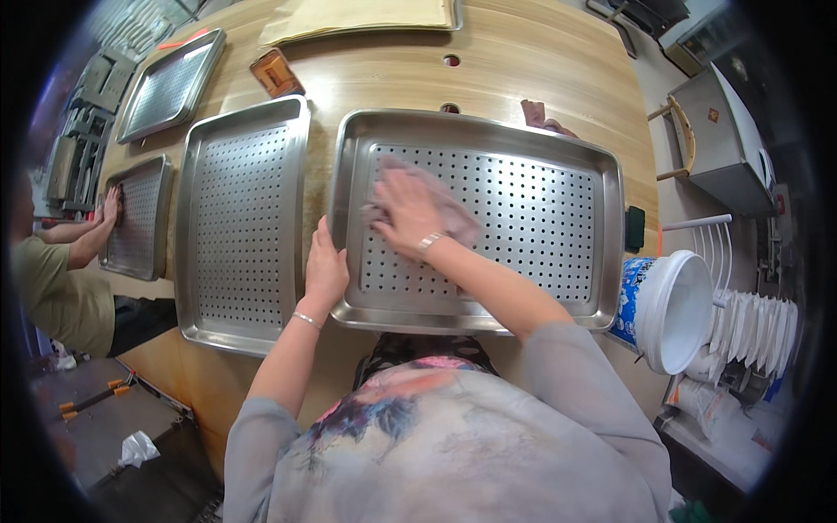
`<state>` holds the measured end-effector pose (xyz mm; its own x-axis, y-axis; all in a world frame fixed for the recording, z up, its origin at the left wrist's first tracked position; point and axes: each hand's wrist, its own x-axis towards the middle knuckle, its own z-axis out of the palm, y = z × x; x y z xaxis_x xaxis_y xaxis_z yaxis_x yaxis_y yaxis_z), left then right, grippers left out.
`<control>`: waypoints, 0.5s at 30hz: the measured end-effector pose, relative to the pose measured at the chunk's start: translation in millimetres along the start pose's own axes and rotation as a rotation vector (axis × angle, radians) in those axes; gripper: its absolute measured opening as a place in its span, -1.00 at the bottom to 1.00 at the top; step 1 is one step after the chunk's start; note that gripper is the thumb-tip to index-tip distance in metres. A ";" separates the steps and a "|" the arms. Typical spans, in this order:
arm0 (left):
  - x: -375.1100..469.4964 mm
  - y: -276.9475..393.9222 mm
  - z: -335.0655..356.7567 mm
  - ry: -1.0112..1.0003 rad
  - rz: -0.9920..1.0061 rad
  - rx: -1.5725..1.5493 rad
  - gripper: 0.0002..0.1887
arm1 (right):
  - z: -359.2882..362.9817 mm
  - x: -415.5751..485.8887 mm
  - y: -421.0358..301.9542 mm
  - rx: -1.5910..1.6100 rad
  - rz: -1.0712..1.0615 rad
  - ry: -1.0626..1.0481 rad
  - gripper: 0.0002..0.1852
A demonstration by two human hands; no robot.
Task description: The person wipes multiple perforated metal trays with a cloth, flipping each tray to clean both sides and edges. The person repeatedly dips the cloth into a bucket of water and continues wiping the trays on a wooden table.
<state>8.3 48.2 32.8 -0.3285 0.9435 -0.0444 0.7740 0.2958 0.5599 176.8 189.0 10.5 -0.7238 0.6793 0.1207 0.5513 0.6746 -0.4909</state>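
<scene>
Before me on the wooden table lies a perforated stainless-steel tray (536,229) with raised rims. My right hand (410,208) presses a pinkish-grey cloth (458,208) flat against the left part of its perforated bottom; the cloth edges look slightly blurred. At the tray's left rim, my left hand (325,265) rests upright with its fingers together, the palm side against the rim's outer edge. Left of that hand is a second perforated steel tray (240,222), set lengthwise away from me, with nothing in it.
At far left a co-worker (65,287) has both hands on a smaller perforated tray (140,219). Stacked trays (171,85), an orange-brown box (277,72) and yellowish sheets (359,14) lie farther back on the wooden table (549,59). A white bucket (680,314) stands right, near a dark green pad (634,229).
</scene>
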 end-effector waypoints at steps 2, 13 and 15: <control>-0.3 -0.3 -2.5 -0.008 -0.016 0.008 -0.22 | 4.8 43.5 -0.7 -0.058 -0.142 0.048 -0.31; -0.6 -4.3 -1.4 -0.028 -0.045 -0.171 -0.32 | -146.3 -134.1 243.9 -0.336 0.693 0.546 -0.49; 0.0 -4.8 -0.6 -0.033 -0.039 -0.159 -0.33 | -128.9 -118.2 242.6 -0.515 0.752 0.666 -0.59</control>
<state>4.2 46.7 30.6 -0.3370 0.9368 -0.0944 0.6645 0.3076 0.6810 449.6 309.6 -11.7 0.1443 0.8780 0.4563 0.9708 -0.0363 -0.2372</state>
